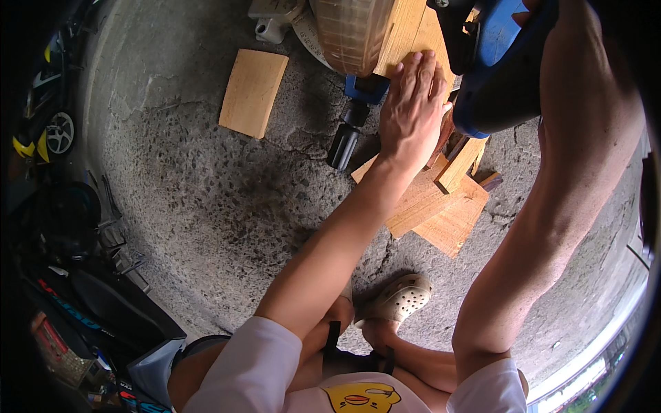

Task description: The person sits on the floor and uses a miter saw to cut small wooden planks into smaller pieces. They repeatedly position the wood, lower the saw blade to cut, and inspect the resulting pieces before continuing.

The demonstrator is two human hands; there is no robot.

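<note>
A wooden board (406,31) lies on the base of a blue and black power saw (489,89), which looks like a miter saw. My left hand (411,103) presses flat on the board, its fingers stretched forward. High at the right, my right hand (527,12) is at the saw's handle; only a bit of its fingers shows, curled by the blue housing, and the rest is hidden. The saw's black adjusting knob (342,146) juts out left of my left wrist. The blade is not in sight.
A translucent brownish plastic container (351,34) stands left of the board. One cut wood piece (253,93) lies on the concrete floor (179,186); several offcuts (451,217) are piled below the saw. A black motorbike (96,289) stands at the left. My clog (403,299) is near the offcuts.
</note>
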